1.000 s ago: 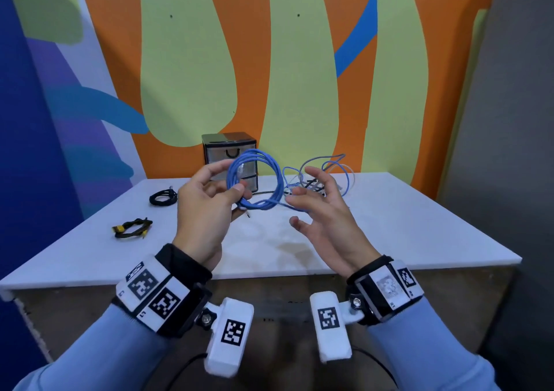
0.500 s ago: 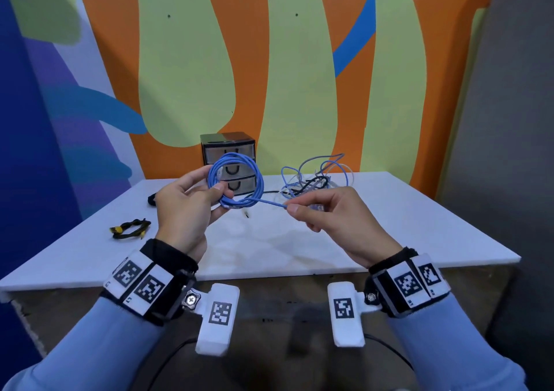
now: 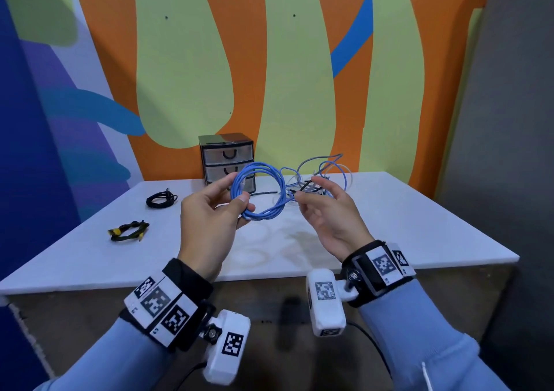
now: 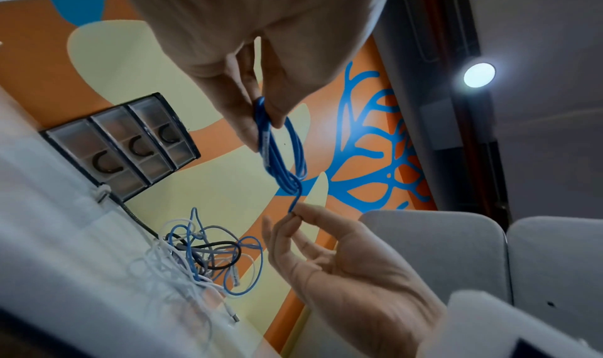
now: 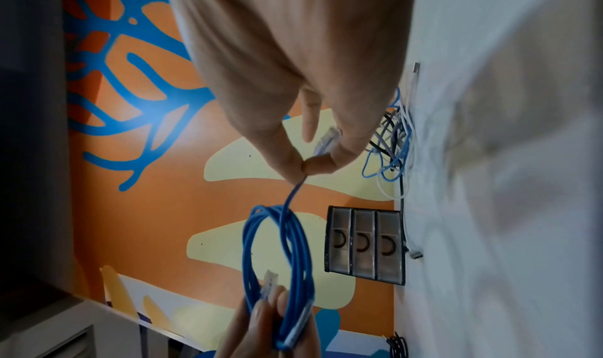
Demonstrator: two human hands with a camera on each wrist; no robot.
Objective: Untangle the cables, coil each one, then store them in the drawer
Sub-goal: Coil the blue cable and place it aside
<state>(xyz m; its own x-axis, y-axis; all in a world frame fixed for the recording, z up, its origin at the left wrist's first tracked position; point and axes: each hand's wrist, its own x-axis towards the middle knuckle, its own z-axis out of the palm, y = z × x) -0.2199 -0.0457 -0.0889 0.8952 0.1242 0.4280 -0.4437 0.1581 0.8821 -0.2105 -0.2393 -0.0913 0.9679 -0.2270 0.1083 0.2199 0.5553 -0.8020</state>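
My left hand (image 3: 227, 201) pinches a coil of blue network cable (image 3: 263, 189) between thumb and fingers, holding it in the air above the white table (image 3: 419, 225). The coil (image 4: 287, 154) hangs edge-on in the left wrist view. My right hand (image 3: 308, 198) pinches the cable's free end near its clear plug (image 5: 326, 141), just right of the coil (image 5: 277, 255). Behind the hands a tangle of blue, white and black cables (image 3: 323, 177) lies on the table. A small three-drawer unit (image 3: 226, 156) stands at the back, all its drawers closed.
A coiled black cable (image 3: 160, 200) and a bundled black-and-yellow cable (image 3: 129, 231) lie on the table's left side. The painted wall stands right behind the drawer unit. The table's near edge runs just in front of my wrists.
The coil has shifted right and lower. My right hand has turned palm up and moved in close to the coil, shortening the loose end. The left hand keeps its pinch.
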